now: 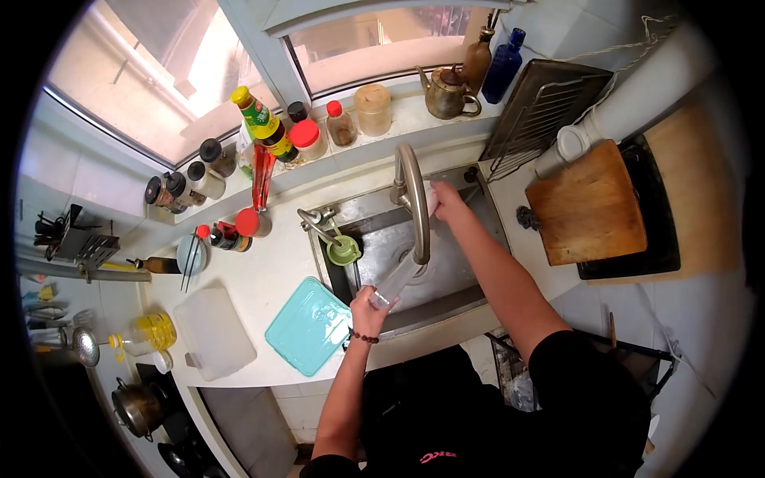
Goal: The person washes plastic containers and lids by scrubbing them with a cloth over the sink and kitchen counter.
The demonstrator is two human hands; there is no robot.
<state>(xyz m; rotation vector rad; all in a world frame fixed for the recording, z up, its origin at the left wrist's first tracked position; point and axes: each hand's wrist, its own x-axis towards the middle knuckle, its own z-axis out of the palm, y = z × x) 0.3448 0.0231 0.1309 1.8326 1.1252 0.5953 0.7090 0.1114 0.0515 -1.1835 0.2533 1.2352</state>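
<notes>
My left hand (369,313), a beaded bracelet at its wrist, grips a clear plastic container (396,281) by its near end. The container is tilted over the front of the steel sink (458,287), and its far end reaches under the tap's spout (413,203). Behind the spout, my right hand (447,201) is closed beside the tap's base, at the sink's back edge. Something pale shows at its fingers, partly hidden by the spout; whether it is a tap handle or a held thing is unclear. A wet teal plastic lid (307,323) lies left of my left hand.
A green strainer (343,250) hangs under a smaller tap at the sink's left corner. A translucent white board (213,331) lies on the left counter. Bottles, jars and a metal teapot (449,93) line the sill. A wooden cutting board (588,205) is at right.
</notes>
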